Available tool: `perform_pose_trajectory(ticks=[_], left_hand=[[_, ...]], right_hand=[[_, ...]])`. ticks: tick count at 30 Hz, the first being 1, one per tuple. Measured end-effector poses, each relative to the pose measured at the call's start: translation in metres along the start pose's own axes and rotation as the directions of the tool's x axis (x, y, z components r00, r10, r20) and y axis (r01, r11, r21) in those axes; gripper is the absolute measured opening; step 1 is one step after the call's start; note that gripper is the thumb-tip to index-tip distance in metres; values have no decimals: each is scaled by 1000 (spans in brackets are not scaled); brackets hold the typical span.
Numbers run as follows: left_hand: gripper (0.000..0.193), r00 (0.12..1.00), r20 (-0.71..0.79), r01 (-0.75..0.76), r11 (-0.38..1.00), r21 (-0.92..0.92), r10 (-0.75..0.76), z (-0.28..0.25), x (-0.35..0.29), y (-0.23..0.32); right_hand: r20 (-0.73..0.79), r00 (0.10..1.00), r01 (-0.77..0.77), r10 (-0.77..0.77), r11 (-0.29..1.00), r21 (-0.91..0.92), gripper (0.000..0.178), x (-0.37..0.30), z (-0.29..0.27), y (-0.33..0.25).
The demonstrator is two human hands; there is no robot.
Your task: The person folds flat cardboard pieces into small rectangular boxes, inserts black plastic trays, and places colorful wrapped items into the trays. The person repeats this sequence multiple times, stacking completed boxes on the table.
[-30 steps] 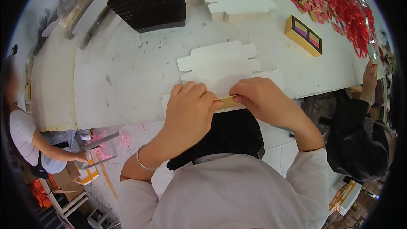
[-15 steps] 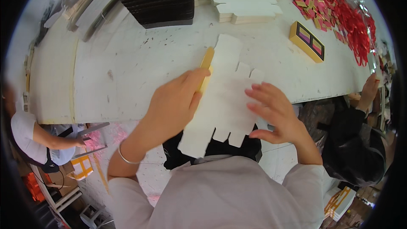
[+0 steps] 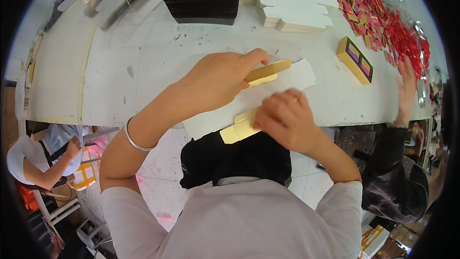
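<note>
1. The surface (image 3: 112,79) is white and flat, scuffed with dark specks and marks.
2. Black ridged trays (image 3: 201,0) stand in a tapering stack at the back; beside them lies a flat pile of white card (image 3: 297,2) with notched edges.
3. Farther right are small flat pieces (image 3: 357,7) in red and gold, and a tangle of shiny red ribbon (image 3: 407,38), with a co-worker's hand (image 3: 407,84) at its near side.
4. A gold box (image 3: 354,60) with two windows sits slantwise, well apart from both hands.
5. A wide stretch of surface runs left of the left hand (image 3: 223,76); a narrower strip separates the folding sheet (image 3: 230,108) from the gold box. The sheet's near corner reaches past the front edge.
6. The sheet lies between and under the hands, white inside and gold outside, with gold sides creased upward.
7. The left hand's grip pinches the far gold side. The right hand (image 3: 287,120) curls at the near gold flap; blur hides whether its grip is clenched there.
</note>
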State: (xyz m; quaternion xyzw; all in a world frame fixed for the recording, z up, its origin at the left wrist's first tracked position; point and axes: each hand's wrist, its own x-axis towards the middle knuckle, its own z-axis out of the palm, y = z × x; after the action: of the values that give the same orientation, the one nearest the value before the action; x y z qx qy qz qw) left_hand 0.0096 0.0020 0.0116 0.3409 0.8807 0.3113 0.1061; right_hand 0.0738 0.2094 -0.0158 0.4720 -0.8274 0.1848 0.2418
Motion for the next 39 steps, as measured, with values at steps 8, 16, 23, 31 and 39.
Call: perform_pose_trajectory(ticks=[8, 16, 23, 31, 39], left_hand=[[37, 999, 36, -22, 994, -104, 26, 5, -2, 3], [43, 992, -78, -96, 995, -6, 96, 5, -20, 1], [59, 987, -157, 15, 989, -144, -38, 13, -60, 10], [41, 985, 17, -160, 943, -292, 173, 31, -67, 21], [33, 961, 47, -257, 947, -193, 271, 24, -51, 20]], right_hand=[[248, 958, -200, 142, 953, 229, 12, 0, -11, -11], [272, 952, -225, 144, 929, 294, 15, 26, 8, 17], [168, 984, 65, -63, 998, -6, 18, 24, -10, 3], [242, 966, -163, 89, 939, 304, 23, -14, -22, -8], [208, 942, -334, 262, 773, 539, 27, -32, -20, -1]])
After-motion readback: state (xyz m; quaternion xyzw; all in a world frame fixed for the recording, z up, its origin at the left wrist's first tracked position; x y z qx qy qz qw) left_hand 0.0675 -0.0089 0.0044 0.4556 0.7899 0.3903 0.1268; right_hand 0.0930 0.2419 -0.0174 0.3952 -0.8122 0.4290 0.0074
